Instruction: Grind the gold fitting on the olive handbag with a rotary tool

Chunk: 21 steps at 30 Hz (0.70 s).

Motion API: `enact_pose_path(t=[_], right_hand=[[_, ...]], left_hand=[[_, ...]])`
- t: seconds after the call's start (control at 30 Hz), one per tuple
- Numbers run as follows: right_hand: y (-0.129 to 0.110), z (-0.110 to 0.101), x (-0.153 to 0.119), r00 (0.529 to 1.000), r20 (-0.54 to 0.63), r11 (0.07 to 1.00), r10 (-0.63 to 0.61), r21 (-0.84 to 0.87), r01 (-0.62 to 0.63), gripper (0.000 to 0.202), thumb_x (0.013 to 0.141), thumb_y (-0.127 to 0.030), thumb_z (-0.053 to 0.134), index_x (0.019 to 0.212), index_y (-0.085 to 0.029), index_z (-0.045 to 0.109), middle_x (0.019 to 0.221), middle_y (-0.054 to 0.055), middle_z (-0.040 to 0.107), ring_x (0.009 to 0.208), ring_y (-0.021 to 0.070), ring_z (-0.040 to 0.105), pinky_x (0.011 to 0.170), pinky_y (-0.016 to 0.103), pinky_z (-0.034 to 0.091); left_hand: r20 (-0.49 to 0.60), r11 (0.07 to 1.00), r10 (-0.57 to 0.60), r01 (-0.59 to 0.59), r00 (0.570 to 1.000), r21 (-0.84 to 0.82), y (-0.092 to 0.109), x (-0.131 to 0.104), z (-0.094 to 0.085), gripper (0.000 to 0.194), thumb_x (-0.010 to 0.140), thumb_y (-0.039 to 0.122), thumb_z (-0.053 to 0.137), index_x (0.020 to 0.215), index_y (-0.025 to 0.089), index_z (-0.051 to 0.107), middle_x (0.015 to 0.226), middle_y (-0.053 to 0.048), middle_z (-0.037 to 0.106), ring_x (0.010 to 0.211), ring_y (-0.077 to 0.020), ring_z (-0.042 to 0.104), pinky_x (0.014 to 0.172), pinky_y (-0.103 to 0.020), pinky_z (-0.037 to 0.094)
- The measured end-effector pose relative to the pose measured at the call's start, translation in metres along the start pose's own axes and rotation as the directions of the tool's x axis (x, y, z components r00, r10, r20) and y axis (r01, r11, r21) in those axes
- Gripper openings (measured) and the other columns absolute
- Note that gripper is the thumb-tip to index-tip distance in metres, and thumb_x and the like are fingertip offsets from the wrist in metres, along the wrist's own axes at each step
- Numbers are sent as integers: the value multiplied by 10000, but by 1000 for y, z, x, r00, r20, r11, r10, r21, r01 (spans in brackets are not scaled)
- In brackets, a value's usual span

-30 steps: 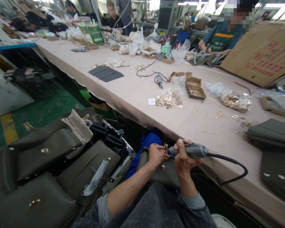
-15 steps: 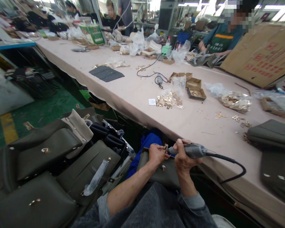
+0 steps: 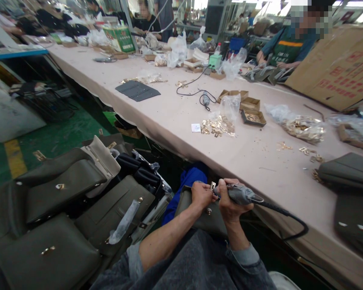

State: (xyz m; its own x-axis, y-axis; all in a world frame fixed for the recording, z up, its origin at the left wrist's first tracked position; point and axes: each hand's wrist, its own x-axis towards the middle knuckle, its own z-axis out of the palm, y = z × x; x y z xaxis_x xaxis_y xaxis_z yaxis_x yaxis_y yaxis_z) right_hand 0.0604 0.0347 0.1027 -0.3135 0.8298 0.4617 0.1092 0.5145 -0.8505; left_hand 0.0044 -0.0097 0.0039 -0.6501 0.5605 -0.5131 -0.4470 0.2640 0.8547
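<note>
My right hand (image 3: 230,207) is wrapped round a grey electric screwdriver (image 3: 241,195), its black cord trailing off to the right. The tool's tip points left, close to my left fingers. My left hand (image 3: 202,196) is closed, pinching at a small gold rectangular clasp plate (image 3: 212,185) that sticks up beyond the fingertips. Whatever lies right under those fingers is hidden. An olive handbag (image 3: 213,222) rests on my lap below both hands, with a small gold fitting (image 3: 209,211) on its front.
Several olive bags (image 3: 60,251) are heaped at my left. The cloth-covered table (image 3: 181,117) holds loose gold hardware (image 3: 219,127), small cardboard boxes (image 3: 253,117) and another bag (image 3: 347,171) at right. Across it, a person (image 3: 292,46) works beside a big carton (image 3: 339,68).
The screwdriver and my right hand have shifted slightly left and the tool's back end tilts lower. My left hand stays at the clasp plate. The whole view has moved a little.
</note>
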Motion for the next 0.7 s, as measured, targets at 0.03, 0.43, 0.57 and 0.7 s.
enact_pose_path(t=[0.03, 0.43, 0.57, 0.7], right_hand=[[1, 0, 0, 1000, 6, 1000, -3, -4, 3, 269, 925, -393, 687, 808, -164, 609, 741, 37, 623, 665, 180, 613, 677, 330, 504], [18, -4, 2, 998, 54, 999, 32, -17, -31, 309, 903, -416, 711, 777, -149, 621, 726, 47, 632, 656, 186, 613, 700, 349, 519], [23, -4, -2, 997, 63, 999, 41, 22, -43, 265, 880, -372, 727, 773, -156, 616, 713, 26, 604, 637, 171, 593, 636, 314, 507], [12, -7, 1, 992, 117, 997, 40, 63, -48, 212, 849, -310, 751, 761, -154, 638, 709, 16, 604, 609, 157, 581, 613, 310, 491]], left_hand=[[3, 1000, -2, 2, 1000, 2, -1, 1, 0, 116, 767, 104, 663, 777, 104, 779, 655, -102, 735, 593, -251, 728, 498, -268, 591], [10, 996, -35, 36, 999, -87, 9, -6, -5, 179, 722, -20, 573, 810, 75, 697, 606, -77, 706, 555, -250, 723, 471, -281, 604], [12, 996, 12, -11, 1000, -85, 8, -8, -5, 161, 731, -7, 572, 778, 75, 702, 641, -97, 717, 586, -259, 733, 487, -279, 607], [6, 992, 2, -1, 1000, -125, 0, -7, -3, 159, 748, 7, 578, 832, 62, 701, 665, -113, 720, 586, -263, 733, 508, -299, 615]])
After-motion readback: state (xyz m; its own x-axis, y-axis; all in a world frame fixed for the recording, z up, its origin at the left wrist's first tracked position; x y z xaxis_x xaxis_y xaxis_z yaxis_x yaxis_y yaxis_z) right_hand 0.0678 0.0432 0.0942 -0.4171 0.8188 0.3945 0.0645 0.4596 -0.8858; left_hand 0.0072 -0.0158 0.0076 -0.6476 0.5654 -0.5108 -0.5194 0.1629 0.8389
